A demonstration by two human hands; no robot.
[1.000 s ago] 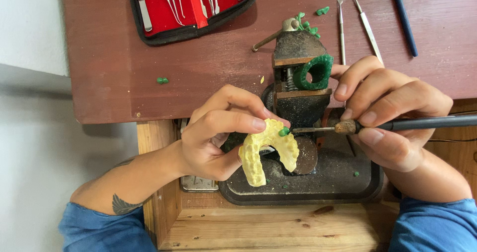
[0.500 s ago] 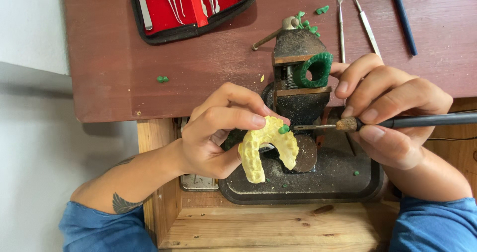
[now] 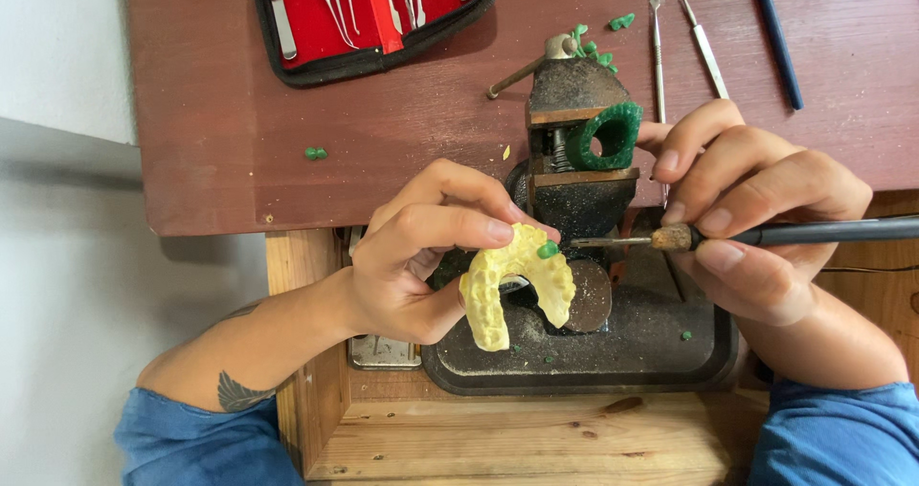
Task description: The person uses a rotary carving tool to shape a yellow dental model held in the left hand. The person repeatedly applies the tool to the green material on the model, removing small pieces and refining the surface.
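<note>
Cut off at the right edge: the dark handle of the slim black-handled carving tool (image 3: 814,231), its far end out of frame. Cut off at the top edge: the red-lined black instrument case (image 3: 373,17) and the blue-handled tool (image 3: 777,36), both only partly in view. Too fine to make out whether the metal tip actually touches the small green wax blob (image 3: 548,249) or stops just short of it. Partly hidden behind the yellow horseshoe-shaped dental cast (image 3: 517,285): the base of the dark iron vise (image 3: 584,170), with a green wax ring (image 3: 605,136) clamped in its jaws. Left hand (image 3: 421,256) closed around the cast, thumb and fingertips pinching its arch, held just above the black tray (image 3: 593,361) and in front of the vise. Right hand (image 3: 756,227) gripping the carving tool like a pen, level with the cast, just to its right. Scattered green wax scraps (image 3: 593,50) on the reddish-brown bench (image 3: 239,151)
</note>
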